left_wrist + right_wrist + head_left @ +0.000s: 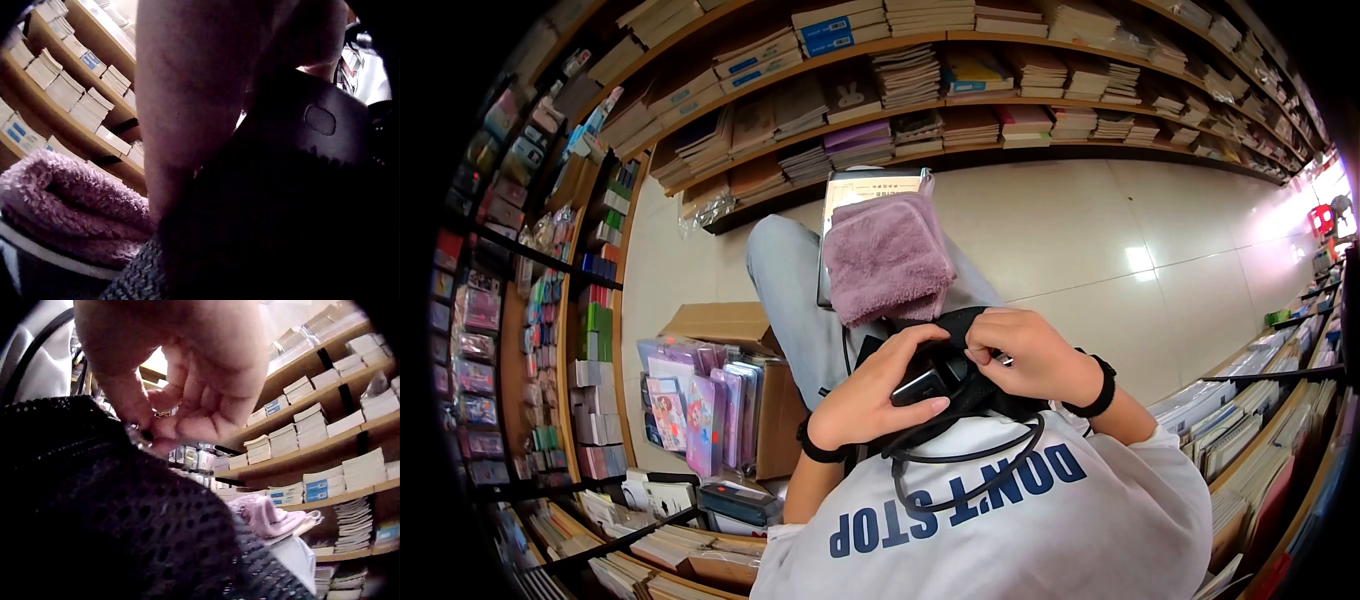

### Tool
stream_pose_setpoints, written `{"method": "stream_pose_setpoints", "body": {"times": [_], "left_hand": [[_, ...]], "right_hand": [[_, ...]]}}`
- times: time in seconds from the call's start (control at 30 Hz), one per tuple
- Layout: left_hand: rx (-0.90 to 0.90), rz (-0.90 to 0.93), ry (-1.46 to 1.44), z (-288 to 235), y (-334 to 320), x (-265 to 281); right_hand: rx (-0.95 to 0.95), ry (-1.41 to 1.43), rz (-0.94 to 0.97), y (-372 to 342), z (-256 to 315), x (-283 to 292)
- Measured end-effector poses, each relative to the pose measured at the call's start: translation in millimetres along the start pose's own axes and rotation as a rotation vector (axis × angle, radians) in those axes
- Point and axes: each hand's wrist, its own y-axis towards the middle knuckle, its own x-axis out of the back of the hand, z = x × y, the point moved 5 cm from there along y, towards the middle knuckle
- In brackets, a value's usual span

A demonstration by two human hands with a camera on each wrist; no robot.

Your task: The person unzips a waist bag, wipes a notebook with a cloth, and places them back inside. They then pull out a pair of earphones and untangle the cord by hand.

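A black mesh bag (156, 512) lies in the person's lap, against the white shirt. At its right side the right hand (1030, 350) pinches a small metallic piece, perhaps a zipper pull (142, 436), at the fabric's edge. The left hand (880, 385) grips the bag from the other side, thumb below and fingers above. Between thumb and fingers shows a smooth black device (918, 388), bearing an oval outline in the left wrist view. A black cable (970, 508) loops over the shirt. Just beyond the hands is a folded mauve towel (888, 250).
Under the towel, a flat item with a cream label (878, 187) lies on the knees. An open cardboard box (778, 420) of packaged goods stands at the left. Shelves of books (920, 80) curve around the far side, with more racks left and right. Tiled floor (1090, 220) stretches right.
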Motion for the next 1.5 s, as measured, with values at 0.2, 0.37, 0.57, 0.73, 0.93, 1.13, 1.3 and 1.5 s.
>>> {"method": "stream_pose_setpoints", "body": {"times": [0.2,0.37,0.57,0.73,0.93,1.13,1.3,1.5], "left_hand": [[0.013,-0.033,0.060,0.6,1.2,1.1],[0.002,-0.047,0.074,-1.5,2.4,1.3],[0.070,-0.005,0.078,-3.5,2.5,1.2],[0.011,-0.031,0.077,-3.3,3.4,1.1],[-0.022,-0.039,0.103,-1.6,4.6,1.3],[0.007,-0.019,0.092,-5.0,5.3,1.5],[0.024,-0.012,0.103,-5.7,6.0,0.1],[-0.005,0.005,0.193,-8.7,5.0,-8.3]], "right_hand": [[0.059,-0.186,0.079,-2.8,17.2,14.6],[-0.014,-0.169,0.094,-9.4,12.1,19.4],[-0.067,-0.100,0.044,-11.7,7.5,14.8],[0.057,-0.049,0.095,-14.2,9.3,10.4],[0.037,-0.064,0.042,-14.3,10.5,11.2],[0.023,0.054,0.104,-14.3,3.9,3.9],[0.028,0.234,0.036,-15.0,6.4,5.4],[0.031,0.176,-0.150,-13.8,2.4,5.2]]}}
